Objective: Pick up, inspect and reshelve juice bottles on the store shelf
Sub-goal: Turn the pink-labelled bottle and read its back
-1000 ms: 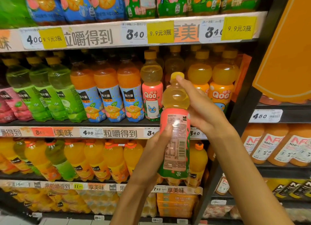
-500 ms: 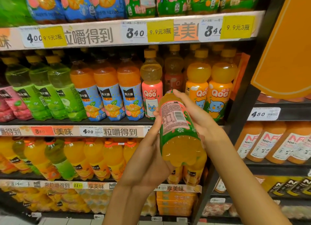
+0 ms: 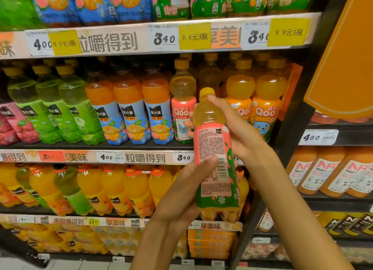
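Bottles fill the shelf [image 3: 141, 146] in upright rows; a gap shows in the middle row beside a pink-labelled one. Held in front of it, the bottle [image 3: 214, 160] stands nearly upright, cap up and tipped slightly away, back label facing the camera. Full, it probably feels heavy and stiff, its film label slick; the waist offers the best hold. Right hand [image 3: 238, 128] wraps the shoulder; left hand [image 3: 181, 191] clasps the lower body.

Front row, middle shelf: three green bottles [image 3: 48, 108], three blue-labelled orange bottles [image 3: 129, 110].
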The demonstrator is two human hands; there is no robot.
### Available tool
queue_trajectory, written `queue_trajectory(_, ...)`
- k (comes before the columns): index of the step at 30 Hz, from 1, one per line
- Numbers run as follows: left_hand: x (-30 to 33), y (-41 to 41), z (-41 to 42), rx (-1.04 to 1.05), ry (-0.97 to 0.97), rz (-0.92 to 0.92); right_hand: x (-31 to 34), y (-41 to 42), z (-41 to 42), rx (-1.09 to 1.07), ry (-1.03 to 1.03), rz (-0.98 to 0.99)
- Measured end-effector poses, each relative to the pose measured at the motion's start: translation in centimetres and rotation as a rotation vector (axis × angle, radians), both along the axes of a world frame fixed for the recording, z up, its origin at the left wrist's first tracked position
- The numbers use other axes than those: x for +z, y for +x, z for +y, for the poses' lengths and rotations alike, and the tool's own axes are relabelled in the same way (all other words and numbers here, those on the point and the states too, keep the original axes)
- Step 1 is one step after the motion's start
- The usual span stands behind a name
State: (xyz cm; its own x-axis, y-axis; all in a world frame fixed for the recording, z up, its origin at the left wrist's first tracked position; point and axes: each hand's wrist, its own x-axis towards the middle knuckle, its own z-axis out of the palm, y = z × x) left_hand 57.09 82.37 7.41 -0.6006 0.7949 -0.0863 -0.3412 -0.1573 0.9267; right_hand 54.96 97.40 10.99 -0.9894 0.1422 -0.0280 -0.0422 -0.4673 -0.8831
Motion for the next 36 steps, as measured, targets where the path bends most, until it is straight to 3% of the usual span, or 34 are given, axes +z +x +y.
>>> queue_trajectory(2, -1.6, 0.0, -0.3, -0.007, 0.051, 0.024, 0.0, 0.1, -0.1, 0.0, 0.039, 0.034)
queue_trajectory(7, -2.8, -1.6, 0.6, 0.064, -0.064, 0.336, 0.1, 0.8, 0.2, -0.188, 0.349, 0.211)
queue_trajectory(11, -3.5, -2.2, 1.6, 0.234, -0.09, 0.529, 0.2, 1.9, -0.5, -0.309, 0.513, 0.397)
queue_trajectory(15, -3.6, -2.7, 2.1, 0.374, -0.025, 0.633, 0.0, 3.5, -0.1, -0.136, 0.582, 0.562)
queue_trajectory(23, -3.7, -3.6, 2.1, 0.514, 0.014, 0.756, -0.2, 5.5, 0.5, 0.12, 0.859, 0.58)
queue_trajectory(31, -4.1, -4.2, 1.5, 0.327, 0.006, 0.737, 0.6, 4.7, 1.1, 0.24, 0.742, 0.652)
queue_trajectory(34, -4.5, -4.2, 1.2, 0.168, -0.022, 0.669, 0.3, 3.9, 0.7, 0.296, 0.546, 0.609)
queue_trajectory(36, -4.7, -4.0, 1.2, 0.132, 0.008, 0.606, 0.1, 3.4, 0.3, 0.165, 0.444, 0.534)
